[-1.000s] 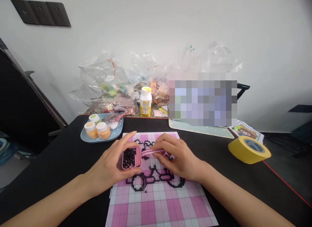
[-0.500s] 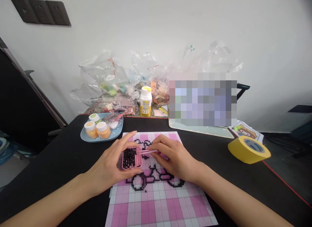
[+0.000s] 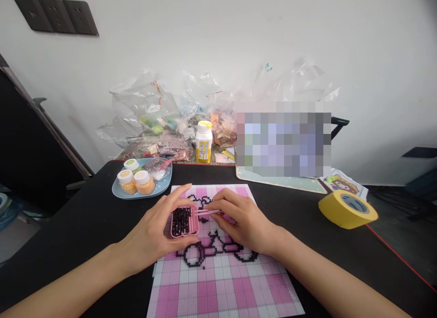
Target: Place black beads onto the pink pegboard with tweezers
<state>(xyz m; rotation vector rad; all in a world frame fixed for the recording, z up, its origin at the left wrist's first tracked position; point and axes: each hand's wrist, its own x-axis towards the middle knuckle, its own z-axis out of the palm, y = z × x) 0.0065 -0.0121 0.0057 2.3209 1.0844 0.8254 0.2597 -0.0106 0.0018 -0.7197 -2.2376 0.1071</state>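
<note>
My left hand point(image 3: 153, 227) grips a small pink tray point(image 3: 195, 232) between thumb and fingers. Black beads point(image 3: 180, 221) fill most of the tray, with its ridged right side bare. In my right hand point(image 3: 241, 217) are pink tweezers point(image 3: 206, 212), their tips at the tray's right edge. Whether the tips hold a bead is too small to tell. Under both hands lies a pink and white checked pegboard sheet point(image 3: 208, 293). Black beads on it form outlines, among them a round wheel-like shape point(image 3: 194, 255) below the tray. My right hand hides part of the pattern.
At the left, a blue plate point(image 3: 118, 190) carries several lidded jars point(image 3: 144, 183) and a small bag. A white and yellow bottle point(image 3: 204, 142) stands at the back before clear plastic bags point(image 3: 146, 99). Yellow tape point(image 3: 341, 211) lies at the right, near a blurred-out panel point(image 3: 283, 145).
Some black beads at the right of the tray have shifted left, baring more ridges. Both hands and the tweezers stay almost in place.
</note>
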